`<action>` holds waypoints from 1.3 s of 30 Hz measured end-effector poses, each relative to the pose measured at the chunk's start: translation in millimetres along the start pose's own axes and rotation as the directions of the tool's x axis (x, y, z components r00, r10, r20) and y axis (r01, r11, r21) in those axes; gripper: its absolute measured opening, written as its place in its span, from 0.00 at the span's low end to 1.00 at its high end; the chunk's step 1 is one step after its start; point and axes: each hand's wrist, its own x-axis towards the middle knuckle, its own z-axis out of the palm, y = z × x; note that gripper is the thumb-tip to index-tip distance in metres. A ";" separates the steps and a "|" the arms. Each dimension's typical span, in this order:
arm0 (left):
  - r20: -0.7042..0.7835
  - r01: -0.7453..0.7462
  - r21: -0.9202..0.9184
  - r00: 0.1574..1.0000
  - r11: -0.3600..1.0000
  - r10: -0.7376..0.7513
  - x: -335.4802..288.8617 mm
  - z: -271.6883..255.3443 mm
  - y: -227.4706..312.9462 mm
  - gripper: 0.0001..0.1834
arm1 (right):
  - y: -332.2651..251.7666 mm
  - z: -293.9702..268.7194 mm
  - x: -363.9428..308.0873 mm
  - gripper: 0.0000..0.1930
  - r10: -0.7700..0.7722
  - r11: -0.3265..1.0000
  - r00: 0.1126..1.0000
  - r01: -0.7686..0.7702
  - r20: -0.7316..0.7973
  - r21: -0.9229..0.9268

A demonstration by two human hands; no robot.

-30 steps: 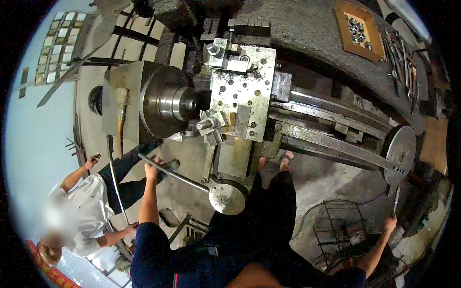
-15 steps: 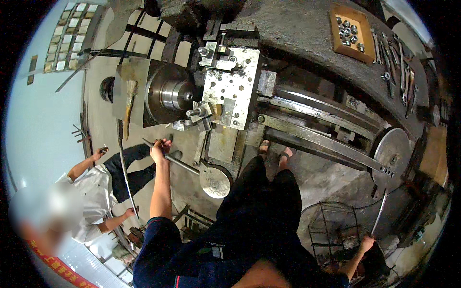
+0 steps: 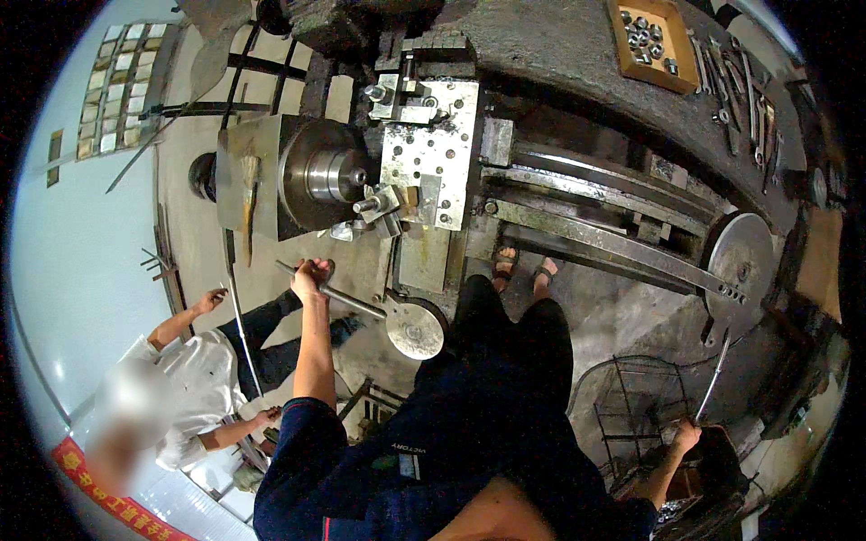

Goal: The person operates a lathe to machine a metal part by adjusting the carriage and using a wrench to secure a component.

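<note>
My left hand (image 3: 313,279) is closed round a metal bar (image 3: 355,301). The bar runs to a round metal disc (image 3: 416,330) at the front of a lathe. Off to the right, my right hand (image 3: 686,436) grips a slim, shiny metal rod (image 3: 717,374), which slants up to the lower side of a large disc (image 3: 741,255). Beyond my left hand sits a shiny stepped cylindrical workpiece (image 3: 332,176) in the lathe's round chuck (image 3: 298,176). A clamped tool block (image 3: 383,204) stands close to the workpiece, on the drilled plate (image 3: 431,153).
Another person (image 3: 212,365) is at the left, near a long thin rod (image 3: 240,329). A brush (image 3: 249,207) lies on the headstock. A tray (image 3: 616,27) of metal parts and several wrenches (image 3: 749,86) lie far right. A wire frame (image 3: 622,406) stands by my right arm.
The whole view has shifted slightly. The bar in my left hand lies a little flatter. My right hand keeps its grip on the rod. The other person appears farther right.
</note>
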 end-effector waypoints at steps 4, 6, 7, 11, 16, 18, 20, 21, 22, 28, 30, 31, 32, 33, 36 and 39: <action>-0.034 -0.026 0.053 0.999 0.998 0.028 -7.0 7.7 3.6 0.12 | 28.9 10.8 6.4 0.12 -0.344 0.914 0.939 0.328 -0.027 -0.237; -0.068 -0.010 0.125 0.997 0.992 0.019 -11.9 12.7 5.0 0.05 | 43.1 21.0 11.6 0.09 -0.407 0.848 0.904 0.321 -0.130 -0.421; -0.071 -0.013 0.147 0.997 0.989 0.023 -14.1 14.6 5.9 0.03 | 50.3 23.7 12.3 0.09 -0.347 0.886 0.930 0.285 -0.118 -0.365; -0.109 -0.029 0.153 0.993 0.988 0.046 -18.6 18.9 5.4 0.06 | 62.8 29.5 11.9 0.08 -0.370 0.919 0.925 0.353 -0.080 -0.174; -0.078 -0.023 0.114 0.996 0.993 0.032 -13.6 13.2 6.0 0.16 | 56.5 29.9 1.6 0.09 -0.453 0.853 0.884 0.392 -0.115 -0.344; -0.082 -0.026 0.134 0.996 0.991 0.037 -10.2 10.5 5.2 0.18 | 53.8 31.4 -1.1 0.09 -0.388 0.908 0.908 0.346 -0.158 -0.237; -0.082 -0.031 0.144 0.996 0.989 0.043 -7.3 8.8 4.0 0.19 | 52.6 32.3 -2.4 0.09 -0.353 0.925 0.922 0.319 -0.158 -0.205; -0.084 -0.035 0.149 0.995 0.988 0.048 -6.0 8.2 3.5 0.19 | 52.2 32.6 -2.9 0.09 -0.340 0.930 0.929 0.308 -0.148 -0.199; -0.083 -0.030 0.146 0.996 0.989 0.043 -5.0 8.1 3.0 0.19 | 51.6 32.2 -3.1 0.09 -0.314 0.933 0.941 0.281 -0.126 -0.223; -0.091 -0.032 0.109 0.995 0.994 0.042 -3.1 7.7 2.4 0.16 | 39.4 25.4 -7.3 0.08 -0.349 0.830 0.937 0.306 -0.006 -0.467; -0.086 -0.044 0.113 0.995 0.993 0.053 -3.1 7.6 2.2 0.15 | 35.7 23.7 -9.2 0.10 -0.333 0.884 0.943 0.302 -0.026 -0.356; -0.083 -0.048 0.112 0.995 0.993 0.057 -3.0 7.4 2.0 0.14 | 35.2 23.5 -10.0 0.12 -0.295 0.883 0.956 0.271 -0.003 -0.383; -0.087 -0.050 0.111 0.994 0.993 0.060 -2.7 7.4 1.9 0.14 | 35.8 23.8 -10.4 0.13 -0.317 0.905 0.948 0.293 -0.031 -0.309; -0.091 -0.052 0.109 0.994 0.993 0.062 -2.2 7.3 1.8 0.13 | 37.4 24.7 -10.5 0.13 -0.327 0.910 0.944 0.300 -0.049 -0.286; -0.115 -0.038 0.123 0.992 0.992 0.052 0.0 6.5 1.7 0.13 | 47.6 29.9 -9.1 0.08 -0.482 0.827 0.872 0.422 -0.082 -0.370; -0.116 -0.035 0.132 0.992 0.991 0.051 2.1 5.0 1.9 0.12 | 57.7 36.1 -6.8 0.08 -0.432 0.871 0.895 0.382 -0.110 -0.309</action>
